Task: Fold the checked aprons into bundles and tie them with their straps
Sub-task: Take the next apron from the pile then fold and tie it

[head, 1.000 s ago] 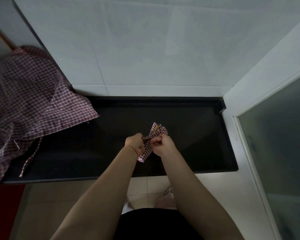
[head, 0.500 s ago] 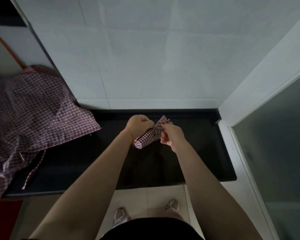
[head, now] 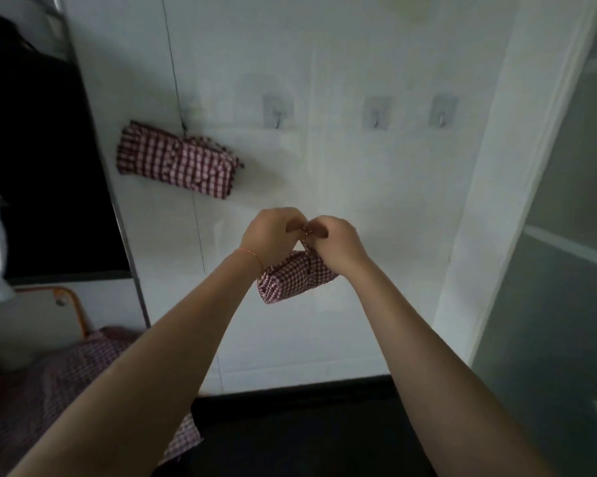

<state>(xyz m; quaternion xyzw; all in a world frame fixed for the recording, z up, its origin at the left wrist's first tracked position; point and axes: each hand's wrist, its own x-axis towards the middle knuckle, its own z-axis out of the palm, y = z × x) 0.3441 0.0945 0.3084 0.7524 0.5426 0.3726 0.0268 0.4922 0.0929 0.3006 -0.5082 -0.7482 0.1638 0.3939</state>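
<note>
Now, hands: left hand [head: 273, 235] and right hand [head: 336, 244] meet knuckle to knuckle, fingers curled, pinching the strap [head: 306, 245] above the bundle [head: 291, 278].
Bundle: hangs in the air below both wrists, before the wall [head: 376, 187].
Hooks: three bare hooks [head: 278, 113] above; another bundle [head: 176, 161] hangs left.
Edges: counter [head: 307, 421] below; loose apron [head: 49, 390] lower left.

I have both hands raised before the wall [head: 359, 184], the left hand [head: 273, 235] and right hand [head: 338, 242] touching, with a bundle [head: 293, 277] hanging just below them. Up and to the left a second bundle [head: 178, 160] hangs on the wall. Three hooks [head: 278, 113] sit in a row to its right. Low on my left lies a loose apron [head: 49, 380], beside the counter [head: 290, 442].
</note>
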